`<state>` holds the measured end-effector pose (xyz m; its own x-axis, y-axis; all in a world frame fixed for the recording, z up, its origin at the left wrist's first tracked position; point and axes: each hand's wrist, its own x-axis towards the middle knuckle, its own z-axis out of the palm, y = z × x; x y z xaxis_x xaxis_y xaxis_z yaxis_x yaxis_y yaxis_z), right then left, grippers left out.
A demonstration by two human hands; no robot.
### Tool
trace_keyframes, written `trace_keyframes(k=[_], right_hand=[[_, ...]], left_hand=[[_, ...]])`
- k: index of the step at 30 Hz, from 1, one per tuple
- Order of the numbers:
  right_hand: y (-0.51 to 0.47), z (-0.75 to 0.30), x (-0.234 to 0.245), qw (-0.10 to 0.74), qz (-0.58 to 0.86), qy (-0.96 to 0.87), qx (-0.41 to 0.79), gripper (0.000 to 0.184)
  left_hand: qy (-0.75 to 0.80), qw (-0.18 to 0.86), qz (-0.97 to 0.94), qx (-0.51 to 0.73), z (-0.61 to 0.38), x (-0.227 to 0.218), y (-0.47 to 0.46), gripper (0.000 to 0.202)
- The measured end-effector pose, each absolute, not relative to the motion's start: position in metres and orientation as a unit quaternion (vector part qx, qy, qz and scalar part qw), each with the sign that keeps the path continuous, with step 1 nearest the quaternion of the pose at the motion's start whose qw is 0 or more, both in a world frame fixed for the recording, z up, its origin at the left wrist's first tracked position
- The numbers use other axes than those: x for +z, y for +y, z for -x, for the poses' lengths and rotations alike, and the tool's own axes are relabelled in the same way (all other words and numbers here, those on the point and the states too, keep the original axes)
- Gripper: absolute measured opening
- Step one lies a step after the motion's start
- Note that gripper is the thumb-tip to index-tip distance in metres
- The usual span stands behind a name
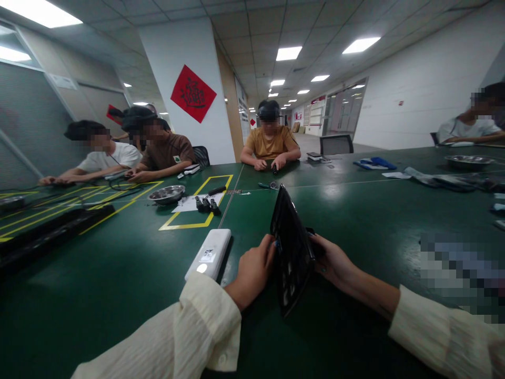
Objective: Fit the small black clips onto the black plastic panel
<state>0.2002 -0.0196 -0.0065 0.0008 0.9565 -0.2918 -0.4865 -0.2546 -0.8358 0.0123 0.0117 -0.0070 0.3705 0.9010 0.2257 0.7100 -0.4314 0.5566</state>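
A thin, dark, glossy panel (291, 252) stands tilted on edge above the green table, between my two hands. Its left face carries several paler marks or recesses, too dim to make out. My left hand (254, 268) has its fingers closed at that face, near the panel's left edge; the fingertips are partly hidden. On the other side, my right hand (335, 263) grips the panel from behind, its fingers mostly out of sight. A small dark part sticks out by the right thumb. Just left of my left hand lies a white power bank (209, 252) with a label on top.
Beyond it are a metal bowl (167, 195), white paper (185, 204) and several black parts (208, 205) by yellow tape. A long black tray (55, 231) lies left. Across the green table (347, 210) sits a person (272, 138); blue cloth (374, 163) lies far right.
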Motion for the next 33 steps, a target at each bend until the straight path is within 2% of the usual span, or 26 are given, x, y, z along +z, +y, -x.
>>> trace_keyframes(k=[10, 16, 33], right_hand=[[-0.023, -0.197, -0.005, 0.539, 0.445, -0.335, 0.632, 0.021], [-0.023, -0.198, -0.008, 0.522, 0.441, -0.369, 0.63, 0.02], [-0.031, -0.193, -0.009, 0.534, 0.44, -0.338, 0.638, 0.025]], left_hand=[[0.48, 0.199, -0.823, 0.231, -0.01, -0.01, 0.017, 0.03], [0.469, 0.223, -0.818, 0.248, -0.01, -0.01, 0.019, 0.04], [0.463, 0.273, -0.803, 0.258, -0.011, -0.005, 0.016, 0.045]])
